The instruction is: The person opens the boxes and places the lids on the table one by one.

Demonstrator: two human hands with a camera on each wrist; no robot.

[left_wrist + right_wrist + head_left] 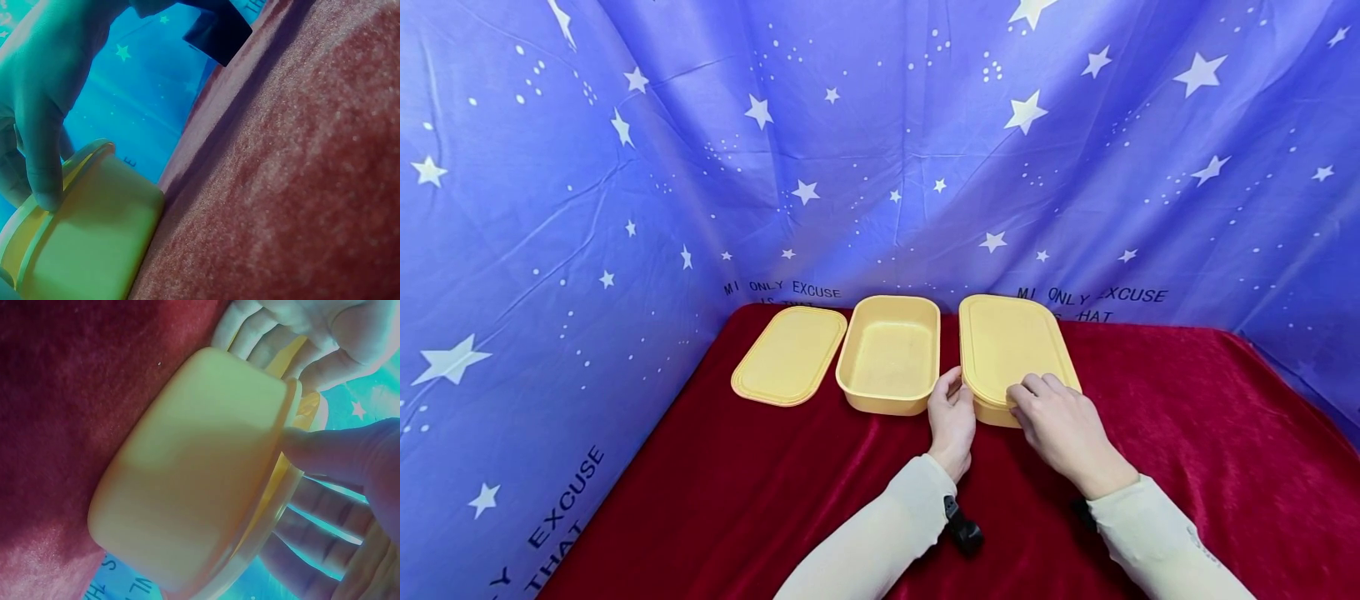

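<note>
On the right stands a yellow plastic food container (997, 414), its lid (1015, 342) lying over it with a gap along the near rim. My right hand (1063, 425) pinches the lid's near edge; in the right wrist view the thumb (312, 449) is at the gap, with fingers on the lid's other side. My left hand (952, 423) holds the container at its near left corner, fingers along the left wall. The left wrist view shows the right hand (47, 94) at the rim. Beside my left hand stands an uncovered container (891, 354), with nothing in it.
A second yellow lid (790, 354) lies flat left of the uncovered container. Everything sits on a red velvet cloth (760, 500). Blue star-printed curtains (865, 150) hang close behind and at the sides.
</note>
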